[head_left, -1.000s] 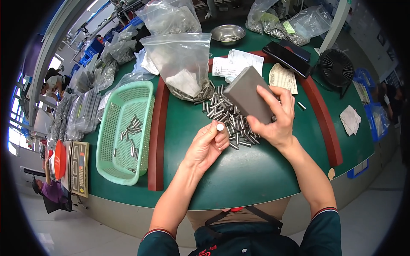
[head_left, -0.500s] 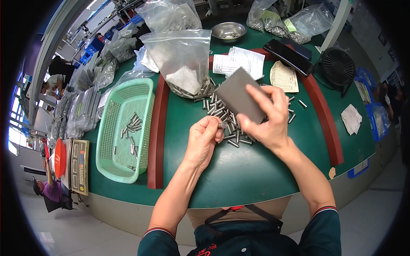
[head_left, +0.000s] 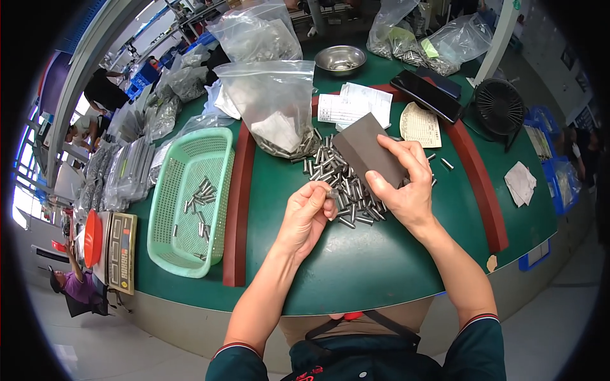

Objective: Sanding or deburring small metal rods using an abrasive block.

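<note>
Two bare hands are working over a green tabletop (head_left: 362, 273); clock directions are being read from the heap of metal pins (head_left: 351, 202) near the middle. At 8 o'clock, the fingers of the left hand (head_left: 308, 214) are pinching one metal pin (head_left: 332, 193). At 3 o'clock, the right hand (head_left: 410, 189) is grasping a dark grey block (head_left: 367, 147) by its sides, the block leaning over the heap toward 1 o'clock; whether it is touching the pins cannot be told.

Surface and room: a pale green basket (head_left: 155, 213) is standing at 9 o'clock, holding scattered pins. A clear plastic bag (head_left: 273, 105) is bulging between 10 and 11, a steel bowl (head_left: 340, 72) is sitting at 12, and a black fan (head_left: 500, 106) is standing at 2. Farther out at 8 o'clock, a person in purple (head_left: 79, 287) is sitting beyond a weighing scale (head_left: 121, 254).

Edges and open room: a red-brown left bar (head_left: 236, 222) is bounding the work area at 9 o'clock; a red-brown right bar (head_left: 478, 181) is curving from 2 to 4. Bare tabletop is stretching from the heap to the curved near edge at 6 o'clock, the forearms flanking it. Grey floor (head_left: 171, 346) is showing between 7 and 8.
</note>
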### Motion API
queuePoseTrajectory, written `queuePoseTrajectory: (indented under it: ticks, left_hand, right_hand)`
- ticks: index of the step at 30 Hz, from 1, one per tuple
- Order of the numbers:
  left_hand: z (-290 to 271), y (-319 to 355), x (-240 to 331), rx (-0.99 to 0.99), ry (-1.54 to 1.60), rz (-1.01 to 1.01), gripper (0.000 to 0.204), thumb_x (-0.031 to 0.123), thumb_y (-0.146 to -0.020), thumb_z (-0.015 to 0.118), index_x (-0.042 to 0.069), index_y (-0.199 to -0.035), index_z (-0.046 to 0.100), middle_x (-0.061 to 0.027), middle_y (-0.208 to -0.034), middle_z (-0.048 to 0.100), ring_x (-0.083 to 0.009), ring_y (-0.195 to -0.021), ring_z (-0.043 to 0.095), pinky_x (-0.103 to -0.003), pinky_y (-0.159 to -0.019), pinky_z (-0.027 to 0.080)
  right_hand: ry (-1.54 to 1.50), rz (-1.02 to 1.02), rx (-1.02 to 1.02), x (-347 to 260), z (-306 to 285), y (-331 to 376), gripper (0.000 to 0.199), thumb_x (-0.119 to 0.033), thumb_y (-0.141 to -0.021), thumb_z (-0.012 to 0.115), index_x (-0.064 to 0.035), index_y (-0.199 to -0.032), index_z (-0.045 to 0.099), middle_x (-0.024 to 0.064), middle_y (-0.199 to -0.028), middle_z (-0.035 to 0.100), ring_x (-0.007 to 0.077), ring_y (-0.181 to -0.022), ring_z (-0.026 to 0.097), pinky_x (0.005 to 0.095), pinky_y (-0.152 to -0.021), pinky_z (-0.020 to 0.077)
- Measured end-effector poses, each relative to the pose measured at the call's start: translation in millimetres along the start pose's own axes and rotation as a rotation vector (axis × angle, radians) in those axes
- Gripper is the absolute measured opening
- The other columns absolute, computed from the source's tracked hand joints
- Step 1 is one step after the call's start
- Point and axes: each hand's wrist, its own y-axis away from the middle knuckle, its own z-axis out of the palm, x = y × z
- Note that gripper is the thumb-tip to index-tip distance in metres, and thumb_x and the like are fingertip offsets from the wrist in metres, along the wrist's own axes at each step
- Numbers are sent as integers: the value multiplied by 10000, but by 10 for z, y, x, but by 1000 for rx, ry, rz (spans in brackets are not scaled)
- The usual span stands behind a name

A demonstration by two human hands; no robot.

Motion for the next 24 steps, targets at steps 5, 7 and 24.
queuePoseTrajectory:
  ticks: [5, 7, 24]
  left_hand:
    - [-35, 14, -41, 26, 45, -13, 231, 199, -896, 644, 80, -1089, 602, -33, -950, 636, -137, -818, 584, -300, -767, 494]
    - [-79, 29, -16, 178, 187, -189, 492, 248, -862, 680, 89, -1285, 485, -72, -1231, 558, -200, -1109, 565, -362, -955, 481]
    - [-47, 29, 62, 113, -87, 83, 208, 17, -828, 689, 3, -1030, 642, -47, -987, 665, -121, -914, 619, -269, -823, 501]
  right_hand:
    - [-144, -327, -46, -424, -1, -3, 601, -316, -571, 780, -75, -1109, 665, 103, -946, 569, 262, -849, 553, 373, -790, 423]
    - [-96, -579, -169, -536, -30, -42, 622, -377, -570, 776, -110, -1122, 674, 96, -970, 583, 244, -838, 555, 375, -779, 393]
    - [-204, -475, -153, -426, -74, -72, 598, -283, -550, 785, -83, -1101, 666, 104, -945, 569, 270, -834, 558, 374, -773, 440]
